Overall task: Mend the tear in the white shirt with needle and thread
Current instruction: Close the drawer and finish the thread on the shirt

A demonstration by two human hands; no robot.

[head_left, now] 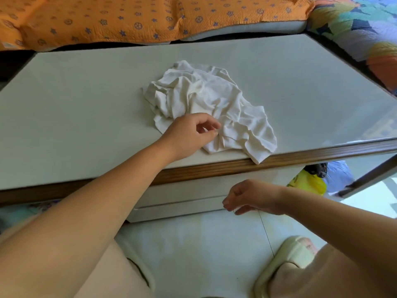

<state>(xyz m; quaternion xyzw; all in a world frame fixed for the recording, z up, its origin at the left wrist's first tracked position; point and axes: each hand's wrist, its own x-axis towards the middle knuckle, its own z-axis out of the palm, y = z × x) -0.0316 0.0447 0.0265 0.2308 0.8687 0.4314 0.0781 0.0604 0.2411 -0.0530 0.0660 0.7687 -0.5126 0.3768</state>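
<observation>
Left hand (191, 136) at 7 o'clock edge of shirt (206, 100), fingers curled, grasp unclear. Right hand (251, 196), 5 o'clock off table (86, 93), pinches thread (266, 233).

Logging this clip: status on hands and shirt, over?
Left hand at shirt, grip unclear. Right hand pinches thread below table edge. Shirt crumpled, tear not visible.

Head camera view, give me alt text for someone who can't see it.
A person's left hand reaches a crumpled white shirt on a white table, fingertips at a fold. The right hand, below the table edge, pinches a thin dark thread that hangs toward the floor.
</observation>
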